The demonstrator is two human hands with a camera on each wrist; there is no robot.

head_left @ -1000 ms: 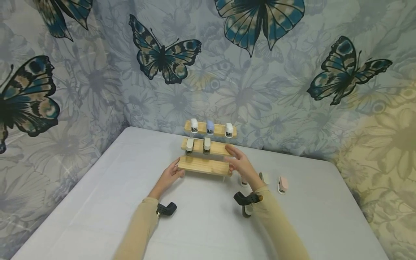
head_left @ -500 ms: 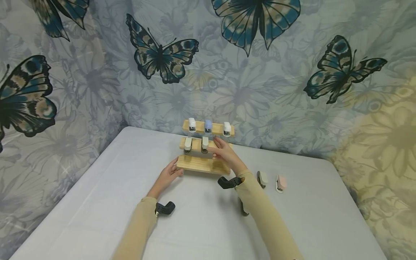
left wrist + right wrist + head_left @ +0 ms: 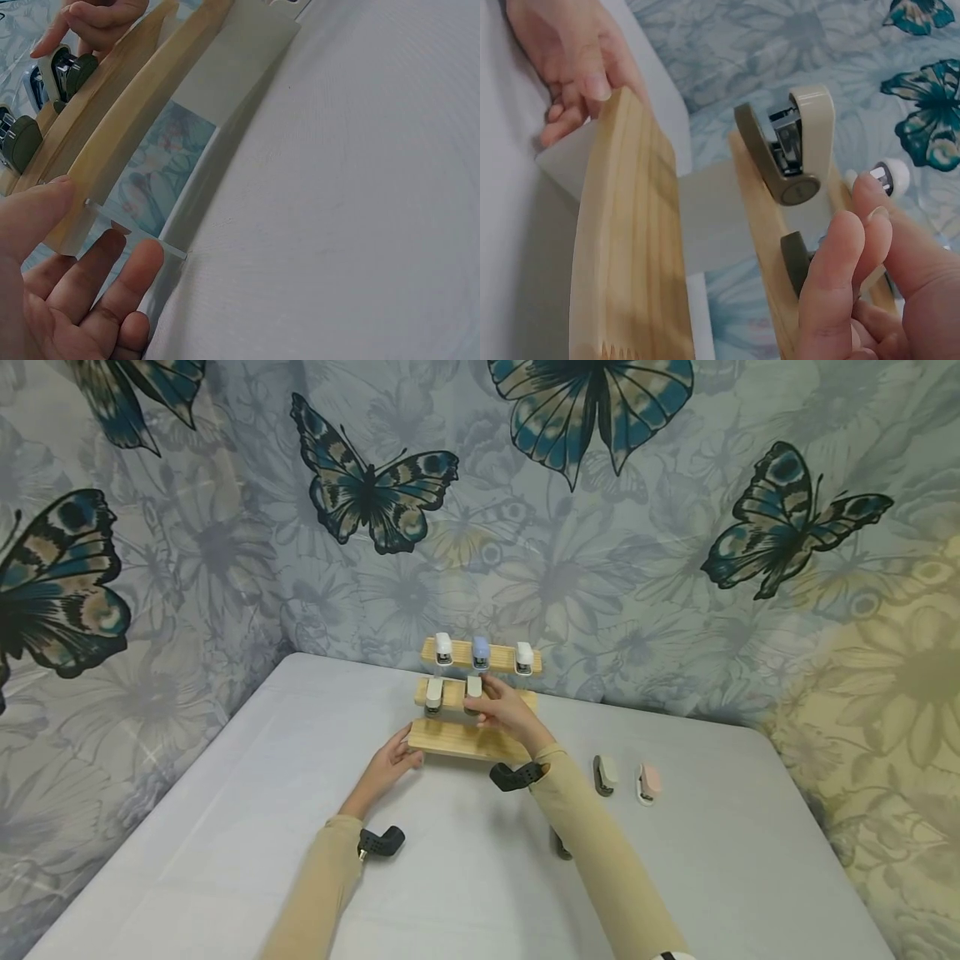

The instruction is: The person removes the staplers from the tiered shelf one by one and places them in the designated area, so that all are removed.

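A three-tier wooden display stand stands near the back of the table, with clear side supports. My left hand grips the left end of its bottom shelf, thumb on the wood in the left wrist view. On the middle shelf are two cream-and-dark-green staplers, a left stapler and a right stapler. My right hand pinches the right one between thumb and fingers, which partly hide it in the right wrist view. The top shelf bears a white stapler, a blue stapler and another white stapler.
Right of the stand, a cream-and-dark stapler and a pink stapler lie on the white tabletop. A dark stapler is mostly hidden by my right forearm. A butterfly-patterned wall covering rises behind the table.
My right hand has moved left from the stand's right end to the right stapler on the middle shelf and now pinches it. My left hand has stayed at the bottom shelf.
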